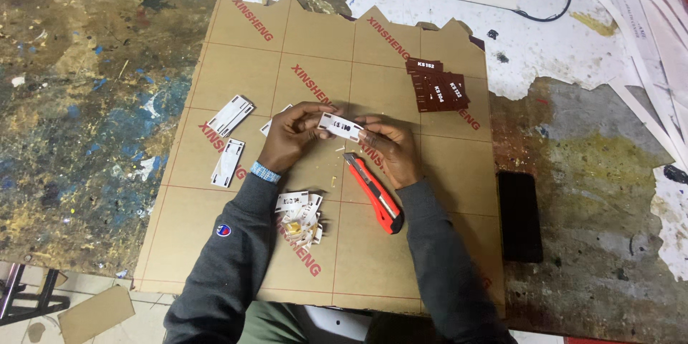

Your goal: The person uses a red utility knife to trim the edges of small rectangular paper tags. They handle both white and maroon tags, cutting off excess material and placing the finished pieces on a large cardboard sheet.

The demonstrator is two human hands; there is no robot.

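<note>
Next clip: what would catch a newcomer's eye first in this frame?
Both hands meet at the middle of a brown cardboard sheet: the left hand and right hand hold a small white tag between them. Just below the right hand lies a red utility knife, and a pile of dark red tags sits toward the sheet's upper right. More white tags lie to the left, on a paint-splattered table.

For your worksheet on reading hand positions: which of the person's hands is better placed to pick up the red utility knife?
Probably the right hand: the red utility knife lies directly beneath its wrist. The left hand sits farther off, and both pinch the small white rectangular plastic tag.
</note>
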